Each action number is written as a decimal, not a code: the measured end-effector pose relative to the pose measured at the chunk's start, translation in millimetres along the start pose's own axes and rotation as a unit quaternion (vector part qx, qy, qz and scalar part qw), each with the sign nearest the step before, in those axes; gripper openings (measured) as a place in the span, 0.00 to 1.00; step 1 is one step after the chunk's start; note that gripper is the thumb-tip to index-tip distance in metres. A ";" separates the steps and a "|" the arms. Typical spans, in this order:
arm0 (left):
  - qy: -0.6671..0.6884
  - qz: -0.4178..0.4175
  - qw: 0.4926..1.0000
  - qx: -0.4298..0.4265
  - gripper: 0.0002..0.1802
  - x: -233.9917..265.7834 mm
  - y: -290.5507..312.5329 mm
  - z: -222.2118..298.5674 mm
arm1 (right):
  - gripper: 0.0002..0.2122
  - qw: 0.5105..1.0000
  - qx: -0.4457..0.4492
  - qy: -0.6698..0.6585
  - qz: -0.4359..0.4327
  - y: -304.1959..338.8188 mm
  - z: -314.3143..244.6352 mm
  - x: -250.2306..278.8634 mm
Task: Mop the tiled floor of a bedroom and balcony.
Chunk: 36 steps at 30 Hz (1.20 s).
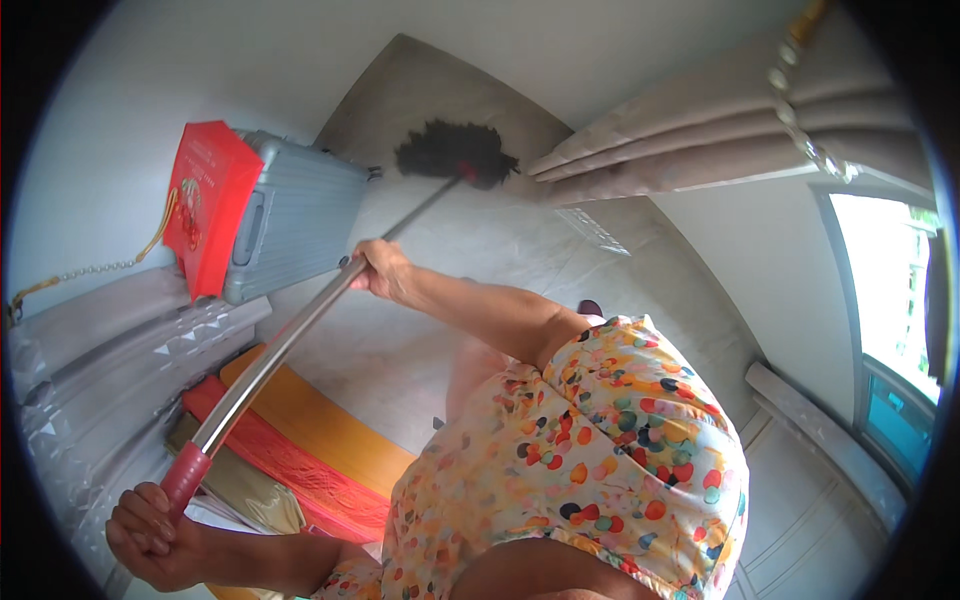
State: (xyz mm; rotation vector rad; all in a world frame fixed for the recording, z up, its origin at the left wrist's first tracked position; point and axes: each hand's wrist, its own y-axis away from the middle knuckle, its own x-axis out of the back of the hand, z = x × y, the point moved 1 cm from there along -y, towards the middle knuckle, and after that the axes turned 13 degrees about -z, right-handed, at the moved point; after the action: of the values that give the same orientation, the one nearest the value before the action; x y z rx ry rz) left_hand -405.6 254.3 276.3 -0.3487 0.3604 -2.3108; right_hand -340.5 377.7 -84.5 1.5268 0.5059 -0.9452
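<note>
Left hand [155,535], right hand [382,270]: fingers wrapped round a silver metal pole [298,332]; fluffy black mop head [455,152] apparently mid-sweep (done versus left, unclear).

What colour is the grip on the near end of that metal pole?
Dull red; the grip shows best in the head view.

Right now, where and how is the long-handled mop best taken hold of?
Probably by its red sleeve with the left hand and its metal pole with the right hand, from the body's side: the mop slants away, fluffy head farthest, so spaced grips should steady it.
</note>
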 end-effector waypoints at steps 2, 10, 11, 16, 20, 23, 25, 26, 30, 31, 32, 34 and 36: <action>-0.015 0.015 1.000 0.023 0.19 31.2 11.1 -1.0 | 0.06 0.999 -0.024 0.017 0.019 7.1 26.6 13.7; 0.063 -0.015 0.992 0.104 0.17 89.1 23.7 -10.8 | 0.08 0.990 -0.064 0.101 0.079 35.4 80.0 22.8; 0.067 0.000 0.991 0.117 0.17 93.9 18.3 -14.0 | 0.09 0.989 -0.048 0.124 0.072 33.0 82.7 22.0; 0.132 -0.060 0.985 0.098 0.14 83.6 10.8 -42.5 | 0.12 0.979 0.013 0.146 0.141 39.5 69.2 36.5; 0.224 -0.079 0.954 0.183 0.14 47.7 37.3 -108.4 | 0.05 0.964 0.092 0.088 0.234 17.2 15.2 132.8; 0.238 -0.121 0.935 0.233 0.14 10.1 76.7 -138.8 | 0.01 0.944 0.079 0.014 0.320 37.4 -28.7 168.7; 0.224 -0.147 0.932 0.245 0.14 -6.8 83.7 -142.1 | 0.02 0.933 0.064 0.019 0.353 45.6 -40.6 176.9; 0.222 -0.154 0.933 0.239 0.14 -9.6 86.5 -142.4 | 0.02 0.930 0.062 0.040 0.361 41.7 -43.2 179.5; 0.216 -0.104 0.939 0.245 0.14 19.1 86.8 -128.1 | 0.03 0.914 0.051 0.060 0.398 29.1 -21.2 157.1; 0.221 -0.088 0.944 0.228 0.15 25.4 89.9 -126.2 | 0.02 0.913 0.069 0.059 0.398 24.4 -14.8 152.0; 0.206 -0.064 0.950 0.224 0.15 27.1 97.6 -125.0 | 0.02 0.911 0.085 0.062 0.399 19.9 -10.9 151.7; 0.183 -0.042 0.961 0.204 0.15 42.5 126.9 -122.2 | 0.07 0.915 0.047 0.080 0.393 23.5 5.7 154.7; 0.151 0.007 0.972 0.178 0.12 58.0 141.5 -107.0 | 0.06 0.922 0.022 0.049 0.383 30.9 25.0 140.4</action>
State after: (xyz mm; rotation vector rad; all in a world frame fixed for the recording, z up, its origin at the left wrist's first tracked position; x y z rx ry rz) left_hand -391.2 133.2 134.9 0.1850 0.0883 -2.3582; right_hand -243.0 319.8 -176.2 1.6230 -0.0690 -0.2676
